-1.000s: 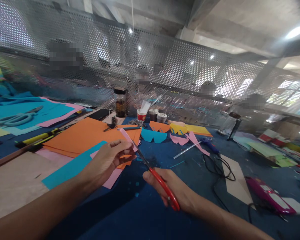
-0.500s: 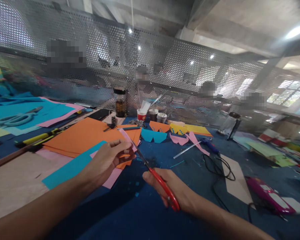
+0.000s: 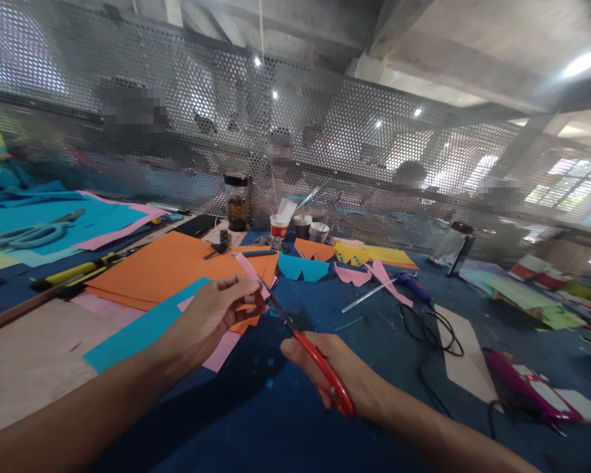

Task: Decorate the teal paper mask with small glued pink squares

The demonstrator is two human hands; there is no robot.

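My left hand (image 3: pixel 217 316) pinches a small pink paper strip (image 3: pixel 250 268) just above the table, fingers closed on it. My right hand (image 3: pixel 347 378) is closed round the red handles of a pair of scissors (image 3: pixel 320 364). The dark blades (image 3: pixel 276 305) reach up and left to the pink strip, right beside my left fingertips. Under my left hand lie orange paper sheets (image 3: pixel 167 269), a cyan sheet (image 3: pixel 138 332) and a pink sheet (image 3: pixel 221 351).
Blue table cover (image 3: pixel 285 420). Cut paper shapes (image 3: pixel 303 268), paper cups (image 3: pixel 278 226) and a jar (image 3: pixel 237 202) stand farther back. A glue gun (image 3: pixel 414 287) with black cord (image 3: pixel 433 335) and a magenta device (image 3: pixel 526 384) lie right. Blue scissors (image 3: pixel 34 233) and a yellow tool (image 3: pixel 73 272) lie left. Perforated metal screen (image 3: pixel 325 138) behind, with people beyond.
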